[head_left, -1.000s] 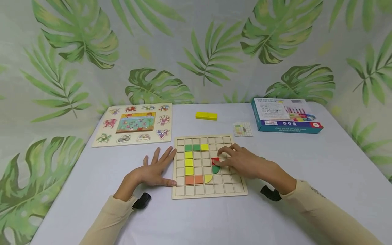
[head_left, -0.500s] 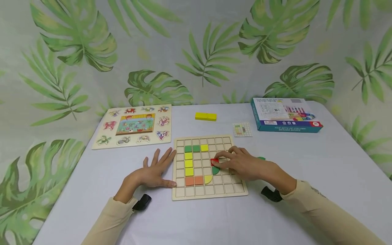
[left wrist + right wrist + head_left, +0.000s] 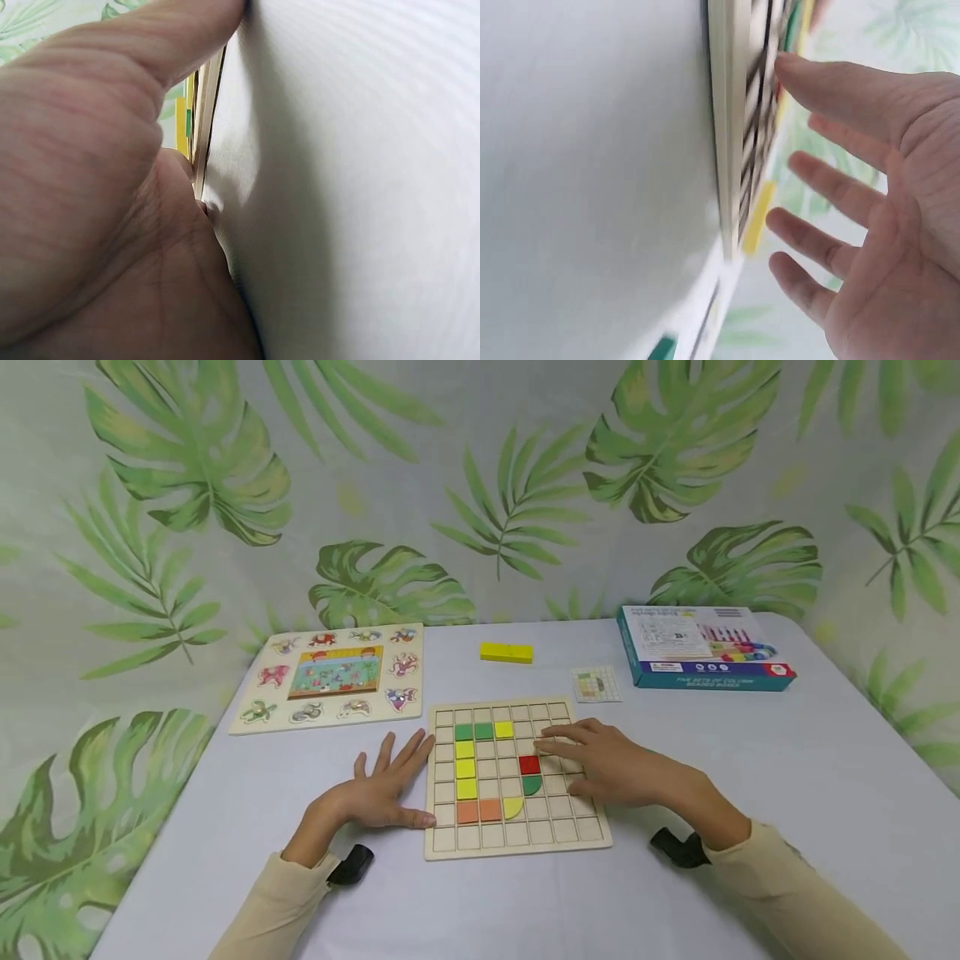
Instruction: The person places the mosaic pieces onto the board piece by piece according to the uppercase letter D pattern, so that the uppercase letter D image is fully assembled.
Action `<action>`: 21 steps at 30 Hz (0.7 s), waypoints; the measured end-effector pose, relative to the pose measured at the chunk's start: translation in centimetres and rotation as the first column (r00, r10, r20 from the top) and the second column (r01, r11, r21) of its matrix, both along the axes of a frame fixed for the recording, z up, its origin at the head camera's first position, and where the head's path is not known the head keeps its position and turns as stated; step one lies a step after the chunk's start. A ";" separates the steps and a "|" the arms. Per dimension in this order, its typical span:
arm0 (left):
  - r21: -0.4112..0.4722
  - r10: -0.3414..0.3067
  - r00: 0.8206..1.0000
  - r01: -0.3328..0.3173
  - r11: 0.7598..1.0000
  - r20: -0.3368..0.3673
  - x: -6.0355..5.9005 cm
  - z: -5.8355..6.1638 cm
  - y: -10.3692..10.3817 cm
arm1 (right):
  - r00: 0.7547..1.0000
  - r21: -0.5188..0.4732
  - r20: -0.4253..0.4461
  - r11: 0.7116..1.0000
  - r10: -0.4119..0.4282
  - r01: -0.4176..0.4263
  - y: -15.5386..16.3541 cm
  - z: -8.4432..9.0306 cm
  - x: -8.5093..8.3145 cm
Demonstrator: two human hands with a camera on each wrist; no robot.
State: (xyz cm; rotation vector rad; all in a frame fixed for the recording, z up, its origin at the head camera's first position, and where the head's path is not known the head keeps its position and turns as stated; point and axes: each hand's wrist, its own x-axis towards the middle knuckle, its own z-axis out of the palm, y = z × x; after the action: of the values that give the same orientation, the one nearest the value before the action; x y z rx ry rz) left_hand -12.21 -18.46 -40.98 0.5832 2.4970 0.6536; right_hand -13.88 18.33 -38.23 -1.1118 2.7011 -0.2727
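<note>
A wooden grid board (image 3: 517, 843) lies on the white table, holding green, yellow and orange tiles, a red square tile (image 3: 529, 765) and a green half-round tile (image 3: 532, 786). My right hand (image 3: 600, 764) hovers over the board's right side, fingers straight and spread, just right of the red tile and holding nothing. In the right wrist view its fingers (image 3: 832, 187) stand off the board (image 3: 731, 112). My left hand (image 3: 378, 785) lies flat on the table, fingertips and thumb against the board's left edge (image 3: 206, 112).
An animal peg puzzle (image 3: 330, 677) lies at the back left. A yellow block (image 3: 506, 652) and a small pattern card (image 3: 596, 683) sit behind the board. A blue game box (image 3: 701, 647) stands at the back right. A leaf-print curtain hangs behind the table.
My right hand has let go of the red tile, which now sits in its cell above the green half-round, and the hand has lifted with fingers spread. The left hand has stayed put.
</note>
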 end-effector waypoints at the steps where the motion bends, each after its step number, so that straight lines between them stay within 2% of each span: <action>1: 0.000 0.000 1.000 0.000 1.000 0.001 0.0 0.0 0.0 | 1.000 -0.011 0.001 0.999 -0.031 0.031 0.5 0.0 -0.2; 6: -0.008 0.005 1.000 -0.005 1.000 0.000 0.1 0.0 0.0 | 0.989 -0.060 0.023 0.988 -0.143 0.145 3.4 0.2 -1.2; 16: -0.002 0.004 1.000 -0.004 1.000 0.008 0.2 -0.1 0.0 | 0.956 -0.030 0.173 0.969 -0.236 0.245 7.0 1.5 -2.9; 21: -0.008 0.002 1.000 -0.002 1.000 0.000 0.0 -0.1 0.0 | 0.934 -0.030 0.251 0.962 -0.255 0.271 8.4 1.5 -3.5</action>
State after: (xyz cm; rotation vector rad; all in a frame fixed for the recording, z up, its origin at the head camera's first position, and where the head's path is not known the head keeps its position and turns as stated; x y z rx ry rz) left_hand -12.24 -18.47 -41.05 0.5780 2.4993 0.6439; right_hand -17.39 26.75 -36.76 -0.6738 2.6262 -0.5074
